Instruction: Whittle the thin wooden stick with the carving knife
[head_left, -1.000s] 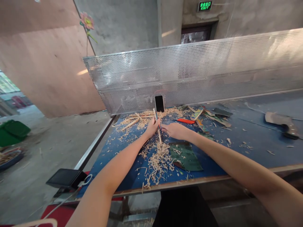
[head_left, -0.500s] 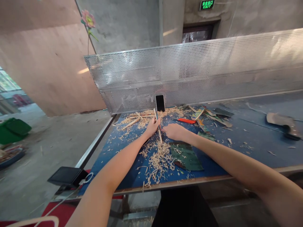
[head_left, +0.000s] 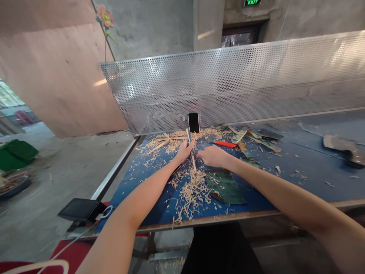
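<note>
Wooden strip (head_left: 194, 163), held over the near-left part of the blue tabletop (head_left: 154, 194). Its long axis runs away from the person, leaning slightly to the left at the far end; that end points towards the upright phone (head_left: 194, 123), and the near end points down at the heap of curled shavings (head_left: 194, 192). The left hand (head_left: 184, 151) is clamped on the strip around its middle, both ends projecting. A narrow bluish and reddish edge shows alongside the strip; whether it belongs to the strip or to a tool is unclear. The right hand (head_left: 213, 156) is closed, fingers curled, just beside the strip on its right; what it grips is too small to identify. Nearby lie a dark green sheet (head_left: 228, 190) strewn with shavings and, beyond the right hand, an orange-red object (head_left: 226, 144). The phone stands before the perforated metal panel (head_left: 222, 85). Compared with the earlier frames, the strip keeps nearly the same slant, the right hand's fingertips appear marginally farther from it, and the exit sign (head_left: 252, 2) has shifted upward, now cut by the view's upper edge.
</note>
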A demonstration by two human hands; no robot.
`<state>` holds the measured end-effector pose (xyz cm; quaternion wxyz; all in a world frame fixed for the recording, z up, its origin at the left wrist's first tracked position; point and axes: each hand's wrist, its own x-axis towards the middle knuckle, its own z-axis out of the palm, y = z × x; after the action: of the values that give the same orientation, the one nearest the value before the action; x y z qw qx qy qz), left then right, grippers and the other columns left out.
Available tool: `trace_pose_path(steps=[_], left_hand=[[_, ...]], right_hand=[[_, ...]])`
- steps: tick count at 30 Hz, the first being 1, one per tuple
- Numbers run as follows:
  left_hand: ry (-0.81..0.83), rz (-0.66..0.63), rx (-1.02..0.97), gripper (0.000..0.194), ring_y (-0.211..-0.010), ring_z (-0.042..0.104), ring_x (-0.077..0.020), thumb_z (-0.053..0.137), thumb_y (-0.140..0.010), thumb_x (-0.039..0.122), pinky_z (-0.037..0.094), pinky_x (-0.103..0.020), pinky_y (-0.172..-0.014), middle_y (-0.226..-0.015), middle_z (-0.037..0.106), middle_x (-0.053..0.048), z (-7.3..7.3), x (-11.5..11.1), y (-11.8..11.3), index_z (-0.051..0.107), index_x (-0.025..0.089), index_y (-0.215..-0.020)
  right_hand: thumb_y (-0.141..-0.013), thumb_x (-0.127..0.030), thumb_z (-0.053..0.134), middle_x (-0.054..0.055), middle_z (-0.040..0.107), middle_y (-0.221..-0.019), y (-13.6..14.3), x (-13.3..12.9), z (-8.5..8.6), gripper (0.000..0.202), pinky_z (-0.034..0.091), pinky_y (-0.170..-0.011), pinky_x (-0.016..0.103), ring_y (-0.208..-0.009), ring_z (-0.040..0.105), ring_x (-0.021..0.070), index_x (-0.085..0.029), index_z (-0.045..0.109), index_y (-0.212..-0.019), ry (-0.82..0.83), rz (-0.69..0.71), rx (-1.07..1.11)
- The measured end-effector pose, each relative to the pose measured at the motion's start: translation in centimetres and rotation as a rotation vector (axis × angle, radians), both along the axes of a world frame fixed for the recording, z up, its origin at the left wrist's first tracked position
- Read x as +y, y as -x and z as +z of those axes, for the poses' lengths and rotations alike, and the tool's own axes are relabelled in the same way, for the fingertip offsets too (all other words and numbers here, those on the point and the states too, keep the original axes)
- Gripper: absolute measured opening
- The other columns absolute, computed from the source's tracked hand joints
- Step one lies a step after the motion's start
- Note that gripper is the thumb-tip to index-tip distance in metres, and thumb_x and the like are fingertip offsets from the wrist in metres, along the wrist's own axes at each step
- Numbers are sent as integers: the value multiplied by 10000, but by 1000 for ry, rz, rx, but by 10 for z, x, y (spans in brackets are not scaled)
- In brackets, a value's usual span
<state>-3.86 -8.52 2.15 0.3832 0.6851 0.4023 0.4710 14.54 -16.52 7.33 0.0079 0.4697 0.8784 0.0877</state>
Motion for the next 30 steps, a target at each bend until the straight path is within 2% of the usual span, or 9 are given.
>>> trace_pose_path(steps=[6,12,17,22,26,30], left_hand=[[-7,15,0,225,-611,603,-163,608,-1035,424,479,-281,-646,-659,618,24,-4,3,0,551,224,-949],[0,27,37,250,-602,589,-163,601,-1041,418,458,-274,-614,-652,612,16,-5,2,1,531,230,-891],[33,15,32,293,-560,572,-148,626,-1031,467,456,-264,-585,-655,600,28,-2,-1,1,518,234,-888],[10,4,15,246,-571,567,-150,595,-1042,420,462,-263,-588,-659,586,31,-5,3,1,521,233,-901],[-22,-7,13,238,-607,566,-153,606,-1036,409,460,-262,-618,-678,591,24,-6,4,3,528,229,-901],[-33,13,30,255,-602,564,-159,615,-1034,436,458,-271,-625,-669,589,25,-5,3,3,532,232,-905]], right_hand=[[-1136,-287,413,205,833,-1082,4,9,-13,435,535,-849,351,-990,808,311,-167,821,-1230,15,-13,4],[-1018,-140,522,175,824,-1162,7,11,-17,416,539,-865,344,-1049,791,293,-203,812,-1309,67,52,-1],[-1065,-227,528,197,823,-1134,9,5,-9,353,545,-854,356,-1017,792,303,-188,842,-1223,124,40,10],[-1157,-370,400,221,823,-1121,5,1,-1,494,541,-845,363,-1005,800,319,-151,843,-1151,81,-4,28],[-1161,-356,373,197,830,-1077,2,7,-7,491,546,-851,358,-1002,802,311,-177,826,-1221,0,-18,31],[-1118,-260,431,182,829,-1139,6,13,-16,419,557,-854,359,-1022,801,304,-203,812,-1283,72,4,10]])
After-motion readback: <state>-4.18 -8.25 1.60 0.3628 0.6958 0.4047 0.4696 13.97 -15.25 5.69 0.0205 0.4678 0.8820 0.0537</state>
